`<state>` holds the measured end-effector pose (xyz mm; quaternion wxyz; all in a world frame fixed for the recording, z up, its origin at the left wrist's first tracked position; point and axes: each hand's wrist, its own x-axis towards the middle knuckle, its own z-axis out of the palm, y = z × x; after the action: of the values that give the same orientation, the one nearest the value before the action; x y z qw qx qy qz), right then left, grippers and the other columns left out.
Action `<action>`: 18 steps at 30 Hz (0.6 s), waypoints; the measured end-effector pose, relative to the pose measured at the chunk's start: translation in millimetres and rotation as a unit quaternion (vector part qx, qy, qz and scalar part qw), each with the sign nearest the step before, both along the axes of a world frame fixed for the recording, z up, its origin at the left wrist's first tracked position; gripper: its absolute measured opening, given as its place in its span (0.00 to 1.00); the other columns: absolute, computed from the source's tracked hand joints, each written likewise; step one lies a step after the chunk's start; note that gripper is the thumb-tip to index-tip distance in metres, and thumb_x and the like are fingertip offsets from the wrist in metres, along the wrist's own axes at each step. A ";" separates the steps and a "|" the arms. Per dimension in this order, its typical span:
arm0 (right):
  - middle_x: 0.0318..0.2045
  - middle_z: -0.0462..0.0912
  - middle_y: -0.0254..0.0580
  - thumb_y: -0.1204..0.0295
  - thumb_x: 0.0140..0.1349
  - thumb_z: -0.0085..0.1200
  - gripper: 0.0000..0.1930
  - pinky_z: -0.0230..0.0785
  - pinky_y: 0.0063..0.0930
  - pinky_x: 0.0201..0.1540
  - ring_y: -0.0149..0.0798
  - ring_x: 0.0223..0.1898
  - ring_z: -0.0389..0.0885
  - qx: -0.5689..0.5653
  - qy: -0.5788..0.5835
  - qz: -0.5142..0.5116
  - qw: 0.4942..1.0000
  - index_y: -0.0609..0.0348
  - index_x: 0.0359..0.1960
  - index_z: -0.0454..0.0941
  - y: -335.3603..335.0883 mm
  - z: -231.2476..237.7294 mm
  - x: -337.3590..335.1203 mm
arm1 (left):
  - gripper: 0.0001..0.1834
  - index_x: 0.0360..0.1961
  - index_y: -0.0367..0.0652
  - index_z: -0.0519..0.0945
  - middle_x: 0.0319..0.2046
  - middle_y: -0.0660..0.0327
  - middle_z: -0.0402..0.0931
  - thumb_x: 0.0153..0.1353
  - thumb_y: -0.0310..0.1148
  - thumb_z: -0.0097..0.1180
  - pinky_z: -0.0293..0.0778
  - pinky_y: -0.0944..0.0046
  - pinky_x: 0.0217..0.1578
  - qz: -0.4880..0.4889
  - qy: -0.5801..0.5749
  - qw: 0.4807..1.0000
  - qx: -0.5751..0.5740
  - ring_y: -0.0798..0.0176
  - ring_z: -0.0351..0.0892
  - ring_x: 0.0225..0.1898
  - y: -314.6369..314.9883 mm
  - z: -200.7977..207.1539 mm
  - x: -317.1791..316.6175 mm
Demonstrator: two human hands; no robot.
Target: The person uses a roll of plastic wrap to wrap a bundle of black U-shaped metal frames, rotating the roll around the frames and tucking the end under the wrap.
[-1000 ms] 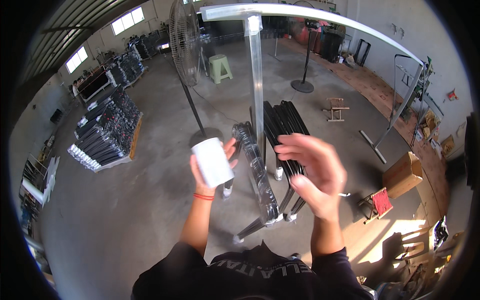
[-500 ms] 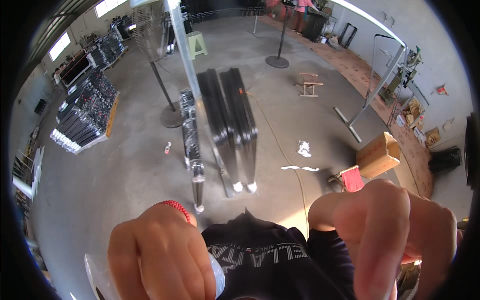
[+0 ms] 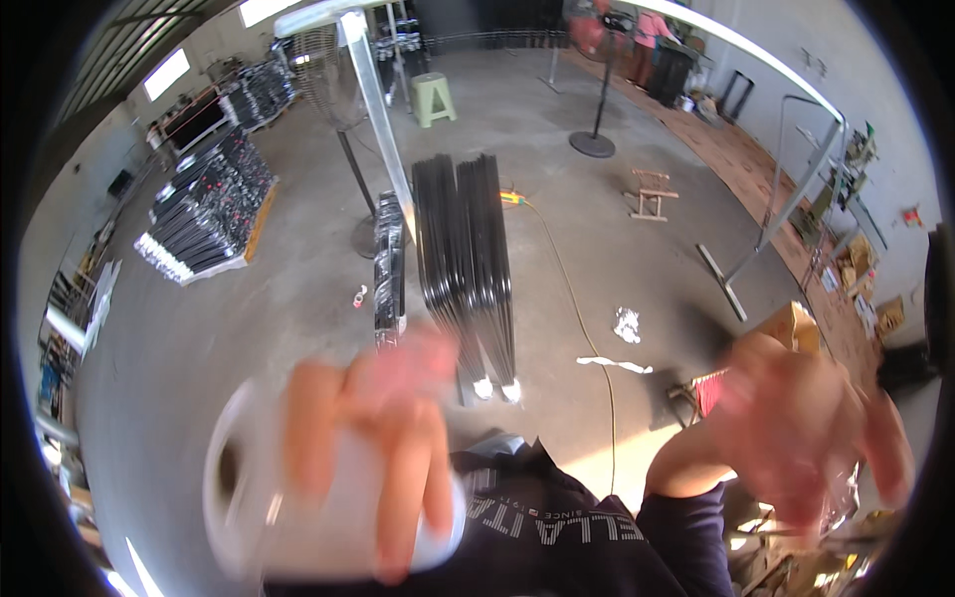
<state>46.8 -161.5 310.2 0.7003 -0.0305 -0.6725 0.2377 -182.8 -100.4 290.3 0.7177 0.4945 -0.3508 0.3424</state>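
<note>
Blurred by motion, my left hand (image 3: 388,428) bends its fingers over a large whitish roll of plastic film (image 3: 249,507) with a dark core hole. The roll sits close to the camera at lower left and seems held by that hand. On the lower right is my right hand (image 3: 796,438), raised and smeared, so its fingers cannot be made out well. Something clear and shiny (image 3: 846,502) shows beside its fingers; whether the hand holds it is unclear. Beyond both hands, black bundled bars (image 3: 463,239) stand on the floor near a wrapped bundle (image 3: 389,259).
A metal frame (image 3: 378,119) rises ahead, with a pedestal fan (image 3: 333,80) behind it. Stacked black goods (image 3: 214,204) lie on a pallet at left. A green stool (image 3: 433,99), wooden stool (image 3: 652,194), yellow cord (image 3: 567,269) and cardboard box (image 3: 796,328) are about. A person in pink (image 3: 649,40) stands far off.
My left hand has shifted up and right, and far more of the roll shows. My right hand has turned and its fingers have changed pose. The whole scene has shifted right and down.
</note>
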 end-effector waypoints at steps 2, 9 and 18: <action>0.37 0.78 0.50 0.70 0.55 0.51 0.16 0.68 0.30 0.47 0.43 0.41 0.77 -0.123 -0.027 -0.034 0.991 0.68 0.43 0.72 30.9 -29.3 8.2 | 0.25 0.49 0.39 0.62 0.61 0.43 0.47 0.56 0.43 0.49 0.68 0.53 0.41 0.048 -0.041 0.995 -0.081 0.52 0.73 0.35 49.0 -55.2 22.0; 0.46 0.70 0.56 0.64 0.56 0.54 0.31 0.60 0.33 0.54 0.44 0.51 0.69 -0.461 -0.149 -0.099 0.869 0.69 0.56 0.57 125.5 -185.6 2.8 | 0.24 0.48 0.34 0.61 0.42 0.57 0.68 0.56 0.35 0.55 0.68 0.65 0.44 0.504 0.300 0.755 -0.293 0.64 0.70 0.43 127.9 -168.8 94.3; 0.47 0.71 0.45 0.60 0.45 0.55 0.34 0.57 0.45 0.56 0.46 0.50 0.69 -0.640 0.199 0.078 0.738 0.62 0.54 0.61 195.4 -278.1 56.0 | 0.12 0.44 0.38 0.72 0.42 0.62 0.73 0.60 0.27 0.43 0.61 0.65 0.52 0.520 0.431 0.735 -0.064 0.66 0.68 0.49 198.7 -236.2 120.2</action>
<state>102.8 33.9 32.1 0.6126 -0.3711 -0.2070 0.6665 -62.7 98.3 54.0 0.5323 0.6475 0.3303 0.4340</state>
